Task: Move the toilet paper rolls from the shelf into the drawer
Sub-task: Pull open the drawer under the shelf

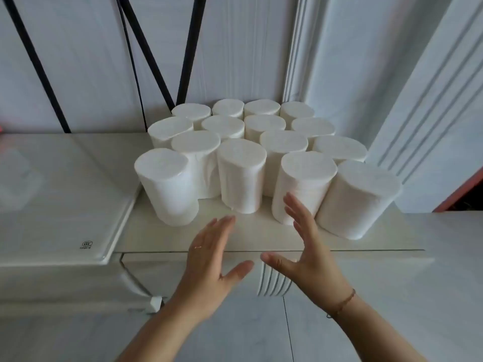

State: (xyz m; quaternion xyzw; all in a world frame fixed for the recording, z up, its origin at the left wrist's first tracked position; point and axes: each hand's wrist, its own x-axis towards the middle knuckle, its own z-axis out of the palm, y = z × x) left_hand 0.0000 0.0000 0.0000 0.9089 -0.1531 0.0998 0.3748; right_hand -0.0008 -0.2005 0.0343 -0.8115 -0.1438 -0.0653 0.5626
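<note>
Several white toilet paper rolls (241, 176) stand upright in tight rows on a pale shelf top (251, 236) against the wall. My left hand (209, 259) hovers over the shelf's front edge with straight fingers and holds nothing. My right hand (308, 246) is spread, palm facing left, its fingertips just in front of a front-row roll (303, 184). Whether they touch it I cannot tell. Both hands flank the gap below the middle front roll. No drawer opening shows.
A glossy white slab (60, 194) lies to the left of the shelf, slightly higher. Black straps (188, 48) run up the wrapped wall behind. White moulded panels (431, 100) stand on the right. A ribbed white fitting (273, 283) sits under the shelf edge.
</note>
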